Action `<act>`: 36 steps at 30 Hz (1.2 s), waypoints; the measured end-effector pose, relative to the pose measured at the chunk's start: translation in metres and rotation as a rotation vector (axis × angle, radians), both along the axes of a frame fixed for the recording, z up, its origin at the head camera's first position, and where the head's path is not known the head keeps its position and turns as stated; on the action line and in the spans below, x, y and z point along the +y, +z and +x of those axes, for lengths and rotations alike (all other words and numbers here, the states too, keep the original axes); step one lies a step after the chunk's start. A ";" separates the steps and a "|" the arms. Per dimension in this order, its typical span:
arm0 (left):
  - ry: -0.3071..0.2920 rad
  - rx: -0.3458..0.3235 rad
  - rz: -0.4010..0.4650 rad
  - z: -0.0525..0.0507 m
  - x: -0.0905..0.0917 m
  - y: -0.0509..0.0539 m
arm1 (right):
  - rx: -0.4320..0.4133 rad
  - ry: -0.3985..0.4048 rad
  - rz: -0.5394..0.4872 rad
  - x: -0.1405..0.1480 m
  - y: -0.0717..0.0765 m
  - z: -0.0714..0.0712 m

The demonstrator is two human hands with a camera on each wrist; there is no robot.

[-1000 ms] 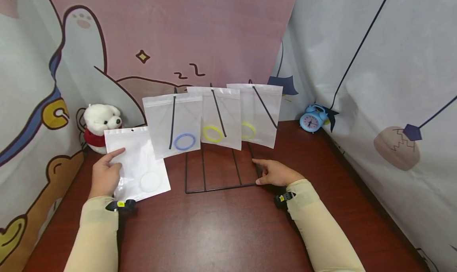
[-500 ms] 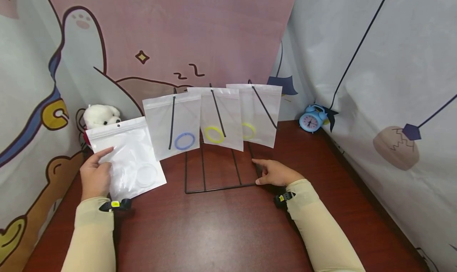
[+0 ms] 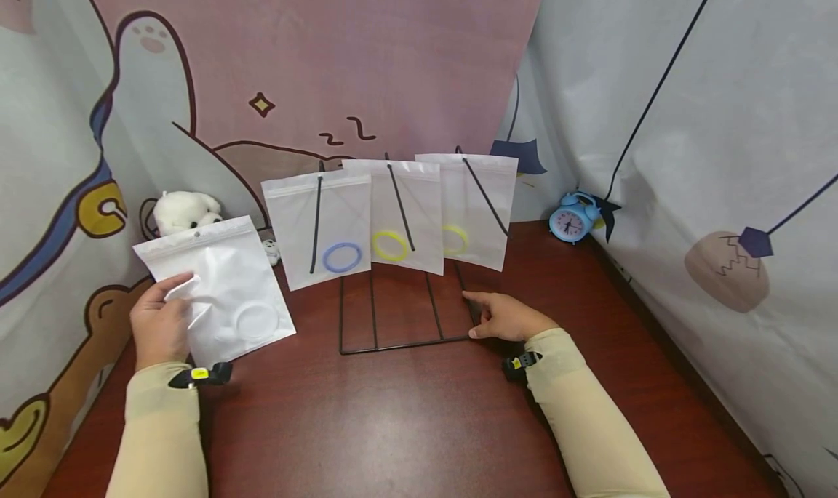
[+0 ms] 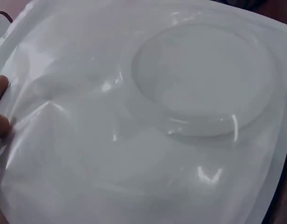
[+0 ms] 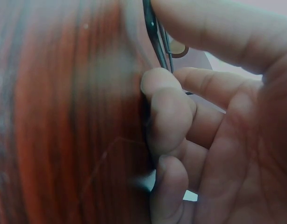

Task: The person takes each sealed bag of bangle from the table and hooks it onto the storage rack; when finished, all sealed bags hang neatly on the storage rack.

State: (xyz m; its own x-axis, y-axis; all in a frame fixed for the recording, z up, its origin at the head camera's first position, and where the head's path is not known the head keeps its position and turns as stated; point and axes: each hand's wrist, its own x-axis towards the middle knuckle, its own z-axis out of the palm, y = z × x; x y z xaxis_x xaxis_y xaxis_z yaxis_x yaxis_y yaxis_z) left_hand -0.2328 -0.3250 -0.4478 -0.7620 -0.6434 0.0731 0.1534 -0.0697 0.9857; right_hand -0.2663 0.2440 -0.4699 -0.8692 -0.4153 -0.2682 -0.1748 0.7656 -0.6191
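Note:
My left hand (image 3: 160, 322) pinches the left edge of a white zip-lock bag (image 3: 219, 265), thumb in front. Through the plastic the outline of a ring (image 4: 199, 127) bulges, as the left wrist view shows. At the front right corner of a black wire display rack (image 3: 406, 348), my right hand (image 3: 507, 316) holds the base frame between thumb and curled fingers. Three similar bags hang from the rack's prongs: one with a blue ring (image 3: 342, 269) on the left, one with a yellow ring (image 3: 390, 259) in the middle, and another with a paler yellow ring (image 3: 467, 241) on the right.
Behind the held bag sits a white plush dog (image 3: 186, 209), partly covered. A small white figure (image 3: 271, 251) peeks out beside it. A blue alarm clock (image 3: 571, 218) stands at the back right of the brown table (image 3: 380, 418). Patterned cloth surrounds the table.
The left hand has moved left, carrying the bag, whose top has risen and now covers more of the plush dog. My right hand and the rack stay put.

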 end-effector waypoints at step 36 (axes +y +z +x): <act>-0.683 0.336 0.002 0.016 0.023 0.012 | -0.007 -0.004 -0.023 0.001 0.000 0.000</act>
